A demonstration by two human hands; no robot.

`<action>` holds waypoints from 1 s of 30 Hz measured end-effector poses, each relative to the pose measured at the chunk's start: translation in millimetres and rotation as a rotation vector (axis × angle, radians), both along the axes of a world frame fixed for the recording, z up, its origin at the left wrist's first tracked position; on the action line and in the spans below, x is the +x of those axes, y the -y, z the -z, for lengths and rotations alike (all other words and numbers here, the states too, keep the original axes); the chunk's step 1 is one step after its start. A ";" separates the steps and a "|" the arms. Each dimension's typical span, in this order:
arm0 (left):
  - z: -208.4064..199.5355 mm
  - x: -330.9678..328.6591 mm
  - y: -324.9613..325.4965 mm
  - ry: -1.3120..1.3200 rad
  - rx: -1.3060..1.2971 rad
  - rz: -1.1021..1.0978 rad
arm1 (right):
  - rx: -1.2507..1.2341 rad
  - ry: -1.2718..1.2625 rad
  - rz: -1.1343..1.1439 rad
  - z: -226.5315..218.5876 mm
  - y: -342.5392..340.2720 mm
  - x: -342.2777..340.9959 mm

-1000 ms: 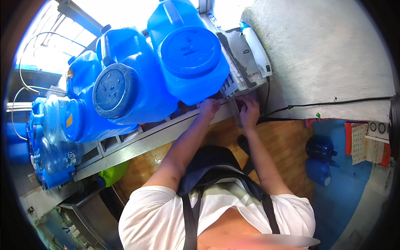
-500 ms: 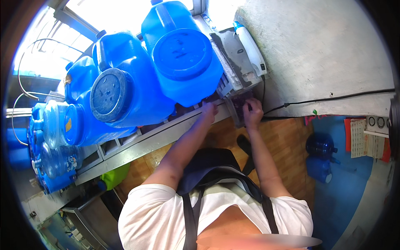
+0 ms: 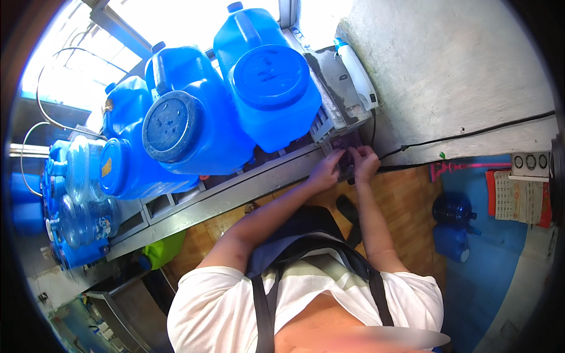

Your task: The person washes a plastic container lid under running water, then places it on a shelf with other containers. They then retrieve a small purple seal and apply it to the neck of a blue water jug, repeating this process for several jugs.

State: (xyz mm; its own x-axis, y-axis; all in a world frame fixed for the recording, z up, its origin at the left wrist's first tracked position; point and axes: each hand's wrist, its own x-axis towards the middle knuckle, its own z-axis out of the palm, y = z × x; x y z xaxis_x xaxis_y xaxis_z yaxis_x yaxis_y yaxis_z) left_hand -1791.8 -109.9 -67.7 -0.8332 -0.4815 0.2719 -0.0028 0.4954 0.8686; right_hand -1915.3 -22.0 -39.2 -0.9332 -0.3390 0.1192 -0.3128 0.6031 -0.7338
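Observation:
Both of my hands meet at a small dark, see-through container (image 3: 344,142), fixed or set at the near end of a grey, worn metal box (image 3: 335,79). My right hand (image 3: 365,165) bends its fingers into a pinch at the container's right side. From the left, my left hand (image 3: 325,172) reaches in with its fingers drawn together by the container. What lies between the fingertips is too small and dark to name. A white tube-shaped device (image 3: 356,73) with a light blue end rests on the box, its black cord hanging down beside my right hand.
Large blue water jugs (image 3: 276,109) stand along a metal counter (image 3: 235,187) to the left. Clear bottles (image 3: 82,220) are at far left. A black cable (image 3: 459,139) runs along the pale wall (image 3: 447,65). More blue bottles (image 3: 452,212) sit at right, below a pink rod (image 3: 462,166).
My left hand has moved right, from the counter edge to the container beside my right hand. My right hand has shifted slightly right and down. The view has shifted a little.

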 end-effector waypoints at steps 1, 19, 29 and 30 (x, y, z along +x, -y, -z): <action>0.3 -2.4 -0.3 0.069 -0.114 0.011 | -0.044 -0.010 0.002 -3.1 0.1 -1.9; -31.2 -1.6 20.0 0.155 0.031 -0.028 | -0.587 0.683 -0.049 -55.5 -24.1 2.5; -55.7 88.3 21.6 0.020 -0.152 -0.285 | 0.229 0.016 -0.899 -58.3 18.8 63.1; -57.2 96.6 23.7 0.134 -0.285 -0.242 | 0.385 -0.102 -1.058 -56.1 24.6 66.7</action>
State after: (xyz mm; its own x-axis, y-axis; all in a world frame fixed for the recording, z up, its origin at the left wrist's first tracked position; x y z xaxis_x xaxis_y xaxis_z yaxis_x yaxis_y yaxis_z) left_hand -1695.2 -133.6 -10.5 -0.7418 -0.5896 0.3196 -0.2531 0.6874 0.6807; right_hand -1848.6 -46.7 16.8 -0.1472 -0.9835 -0.1050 -0.8483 0.1801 -0.4979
